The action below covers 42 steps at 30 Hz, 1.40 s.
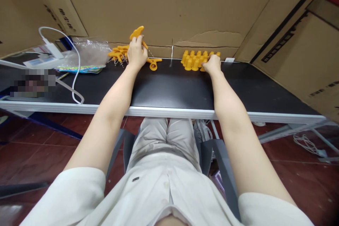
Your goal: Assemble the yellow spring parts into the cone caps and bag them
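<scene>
My left hand (136, 53) is closed around a yellow plastic piece (137, 33) with a wavy, leaf-like end, raised over the back of the table. Below and left of it lies a heap of similar yellow pieces (118, 53) with short metal chains. Just right of that hand, a yellow piece with a round cup and a bar (153, 65) rests on the black tabletop. My right hand (214, 65) has its fingers bent at the right end of a tight group of upright yellow cup-shaped pegs (194, 60). They seem to pinch one peg, partly hidden by the fingers.
Cardboard (174, 7) walls the back of the black table (172, 91). At left are a clear plastic bag (91, 47), a colourful packet (82, 69), and a white cable (79, 60) with a white plug (54, 49). A small white tag (229, 60) lies right of the pegs.
</scene>
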Each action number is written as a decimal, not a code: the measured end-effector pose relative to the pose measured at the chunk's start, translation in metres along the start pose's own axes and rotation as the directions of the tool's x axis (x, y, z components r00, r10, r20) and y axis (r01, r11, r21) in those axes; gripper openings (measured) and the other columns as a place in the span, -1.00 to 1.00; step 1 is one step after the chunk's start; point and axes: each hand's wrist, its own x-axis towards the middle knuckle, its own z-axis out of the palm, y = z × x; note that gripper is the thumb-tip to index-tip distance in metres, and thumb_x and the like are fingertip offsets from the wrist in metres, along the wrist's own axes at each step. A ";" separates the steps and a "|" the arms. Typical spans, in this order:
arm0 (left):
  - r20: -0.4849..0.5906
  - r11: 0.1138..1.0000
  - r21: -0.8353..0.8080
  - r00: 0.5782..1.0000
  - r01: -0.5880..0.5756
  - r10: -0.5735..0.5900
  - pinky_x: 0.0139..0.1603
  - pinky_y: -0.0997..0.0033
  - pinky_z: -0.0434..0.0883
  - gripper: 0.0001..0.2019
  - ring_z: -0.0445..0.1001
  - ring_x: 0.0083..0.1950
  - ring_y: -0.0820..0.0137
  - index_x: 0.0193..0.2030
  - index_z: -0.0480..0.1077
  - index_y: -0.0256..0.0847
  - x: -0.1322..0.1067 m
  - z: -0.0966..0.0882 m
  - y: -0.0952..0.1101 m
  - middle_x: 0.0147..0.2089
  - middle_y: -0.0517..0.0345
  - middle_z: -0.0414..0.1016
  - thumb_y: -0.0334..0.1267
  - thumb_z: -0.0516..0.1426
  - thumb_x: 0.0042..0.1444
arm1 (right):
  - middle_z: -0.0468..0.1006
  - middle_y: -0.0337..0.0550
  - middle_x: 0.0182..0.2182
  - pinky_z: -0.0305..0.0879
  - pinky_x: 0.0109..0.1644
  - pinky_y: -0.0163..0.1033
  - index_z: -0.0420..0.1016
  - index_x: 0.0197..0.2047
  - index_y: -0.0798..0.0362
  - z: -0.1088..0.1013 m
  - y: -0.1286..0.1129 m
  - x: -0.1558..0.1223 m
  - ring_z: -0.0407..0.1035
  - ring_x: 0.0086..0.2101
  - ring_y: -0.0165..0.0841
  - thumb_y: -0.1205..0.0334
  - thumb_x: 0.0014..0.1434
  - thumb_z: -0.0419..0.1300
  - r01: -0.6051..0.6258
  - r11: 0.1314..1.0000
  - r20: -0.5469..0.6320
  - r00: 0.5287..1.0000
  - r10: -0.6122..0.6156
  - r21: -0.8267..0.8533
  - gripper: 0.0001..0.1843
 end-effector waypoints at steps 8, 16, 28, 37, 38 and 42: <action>0.023 0.983 0.042 0.983 0.180 -0.181 0.44 -0.25 0.37 -0.38 0.37 0.53 -0.16 0.54 0.30 0.01 0.013 -0.002 -0.025 0.40 -0.16 0.48 0.01 0.22 0.38 | 0.61 0.33 0.28 0.41 0.48 0.00 0.59 0.28 0.28 -0.004 -0.004 -0.008 0.52 0.32 0.04 0.44 0.37 0.29 -0.029 0.998 -0.011 1.000 0.030 0.064 -0.57; 0.175 0.964 0.091 0.948 0.251 -0.264 0.51 -0.30 0.24 -0.22 0.28 0.57 -0.23 0.51 0.42 -0.18 0.021 0.011 -0.051 0.44 -0.28 0.48 0.12 0.24 0.20 | 0.59 0.36 0.30 0.40 0.50 0.17 0.57 0.33 0.30 -0.009 -0.009 -0.012 0.50 0.34 0.13 0.44 0.41 0.16 -0.031 0.996 -0.047 0.998 0.035 0.078 -0.53; 0.320 0.933 0.344 0.922 0.102 -0.219 0.54 -0.40 0.24 -0.30 0.28 0.57 -0.25 0.48 0.45 -0.23 0.030 0.015 -0.057 0.56 -0.29 0.37 0.13 0.17 0.31 | 0.61 0.36 0.22 0.36 0.47 0.34 0.66 0.19 0.19 0.000 0.000 0.000 0.52 0.27 0.19 0.32 0.34 0.22 0.011 0.992 -0.057 0.998 -0.004 0.128 -0.60; 0.371 0.961 0.261 0.929 -0.095 -0.009 0.55 -0.08 0.26 -0.48 0.33 0.49 0.07 0.36 0.55 -0.26 0.032 0.012 -0.033 0.43 -0.15 0.50 -0.03 0.06 0.45 | 0.55 0.38 0.33 0.34 0.50 0.32 0.57 0.33 0.24 -0.002 -0.001 0.000 0.48 0.34 0.16 0.37 0.38 0.10 0.030 0.996 -0.059 0.998 -0.025 0.079 -0.48; 0.420 0.959 0.235 0.906 -0.158 0.047 0.54 -0.04 0.27 -0.50 0.34 0.48 0.08 0.34 0.57 -0.27 0.033 0.014 -0.030 0.40 -0.13 0.52 -0.07 0.09 0.43 | 0.54 0.38 0.34 0.33 0.50 0.31 0.56 0.35 0.25 -0.003 -0.001 -0.001 0.48 0.35 0.16 0.37 0.39 0.09 0.029 0.997 -0.056 0.998 -0.025 0.073 -0.48; 0.574 0.932 0.213 0.810 -0.291 0.122 0.50 -0.01 0.35 -0.53 0.42 0.47 -0.06 0.24 0.69 -0.10 0.032 0.028 -0.016 0.37 -0.12 0.56 -0.30 0.20 0.22 | 0.52 0.36 0.36 0.33 0.50 0.24 0.53 0.38 0.26 -0.005 -0.002 -0.002 0.46 0.37 0.12 0.41 0.41 0.07 0.008 0.998 -0.051 0.999 -0.004 0.067 -0.46</action>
